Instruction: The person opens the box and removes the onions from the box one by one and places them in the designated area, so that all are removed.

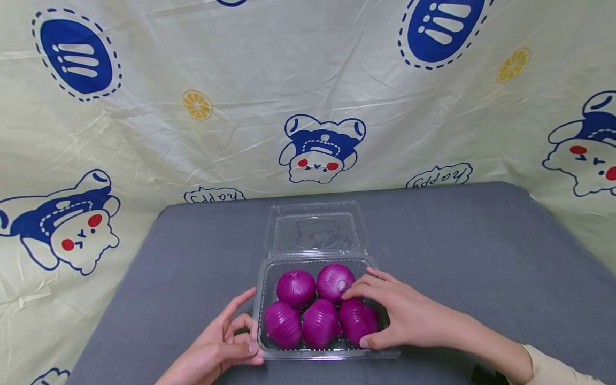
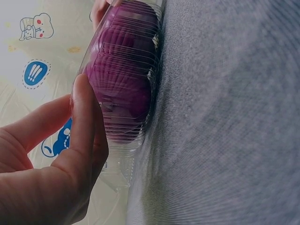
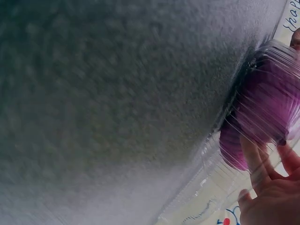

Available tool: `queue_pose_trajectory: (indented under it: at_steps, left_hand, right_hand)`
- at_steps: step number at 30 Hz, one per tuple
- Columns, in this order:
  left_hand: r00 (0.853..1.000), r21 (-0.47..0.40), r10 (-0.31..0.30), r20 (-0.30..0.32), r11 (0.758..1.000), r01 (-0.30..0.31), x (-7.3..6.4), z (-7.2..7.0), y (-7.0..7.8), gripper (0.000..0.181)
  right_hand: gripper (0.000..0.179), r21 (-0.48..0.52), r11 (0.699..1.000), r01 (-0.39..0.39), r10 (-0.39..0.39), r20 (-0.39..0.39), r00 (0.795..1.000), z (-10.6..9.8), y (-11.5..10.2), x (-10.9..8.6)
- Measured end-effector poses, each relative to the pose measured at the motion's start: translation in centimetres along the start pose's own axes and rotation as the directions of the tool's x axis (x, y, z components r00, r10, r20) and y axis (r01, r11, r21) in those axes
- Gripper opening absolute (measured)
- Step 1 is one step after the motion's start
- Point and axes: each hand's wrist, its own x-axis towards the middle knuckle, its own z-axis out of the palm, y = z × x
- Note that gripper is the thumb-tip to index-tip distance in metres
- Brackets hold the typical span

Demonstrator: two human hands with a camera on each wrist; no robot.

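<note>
A clear plastic clamshell box (image 1: 327, 354) lies on the table with its lid (image 1: 315, 230) folded back, away from me. Several purple onions sit in its base in two rows. My left hand (image 1: 212, 345) pinches the box's left rim near the front corner; in the left wrist view its fingertips meet the box edge. The right hand (image 1: 409, 310) reaches over the right side and holds the front right onion (image 1: 356, 323), thumb at the near side and fingers at the far side. Through the box wall, the right wrist view shows this onion (image 3: 267, 103) with fingers beside it.
A grey cloth covers the table (image 1: 202, 256). Behind it hangs a pale curtain (image 1: 240, 64) printed with cartoon bears and orange slices. A small dark object (image 1: 483, 374) lies by the right forearm at the near edge.
</note>
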Motion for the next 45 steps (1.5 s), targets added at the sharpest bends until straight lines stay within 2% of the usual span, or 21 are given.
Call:
queue_pose_trajectory:
  at_steps: [7,15,21,26,31,34,40,45]
  left_hand:
    - [1.0,0.0,0.003,0.006,1.0,-0.003,-0.1,0.0,0.0,0.091]
    - [1.0,0.005,-0.007,-0.014,1.0,0.007,-0.1,0.1,0.1,0.092]
    - [1.0,0.008,-0.003,-0.008,1.0,0.003,-0.1,0.1,0.1,0.09]
    - [1.0,0.004,-0.003,-0.002,1.0,0.003,-0.1,0.1,0.1,0.091]
    - [1.0,0.008,-0.005,-0.012,1.0,0.005,-0.1,0.1,0.1,0.091]
    - [1.0,0.007,-0.008,-0.018,1.0,0.008,-0.1,0.2,0.2,0.091]
    - [1.0,0.008,-0.006,-0.01,1.0,0.006,-0.1,0.1,0.2,0.091]
    - [1.0,0.005,-0.01,-0.013,1.0,0.01,-0.1,0.1,0.2,0.091]
  right_hand:
    - [0.058,0.152,0.988,0.015,-0.014,-0.007,1.0,-0.1,0.4,0.1]
    - [0.055,0.218,0.975,0.04,-0.037,-0.018,0.999,-0.4,0.4,0.1]
    - [0.054,0.303,0.951,0.065,-0.057,-0.035,0.998,-0.4,0.4,0.1]
    - [0.052,0.381,0.924,0.027,-0.01,-0.046,0.999,-0.6,0.5,0.1]
    - [0.052,0.451,0.892,0.017,0.032,-0.102,0.994,-0.5,0.5,0.1]
    - [0.053,0.46,0.887,0.031,0.038,-0.139,0.99,-0.5,0.5,0.1]
    - [0.056,0.413,0.907,0.083,0.016,-0.231,0.973,-1.0,0.6,0.1]
    - [0.057,0.42,0.902,0.102,0.015,-0.266,0.964,-1.8,0.5,0.0]
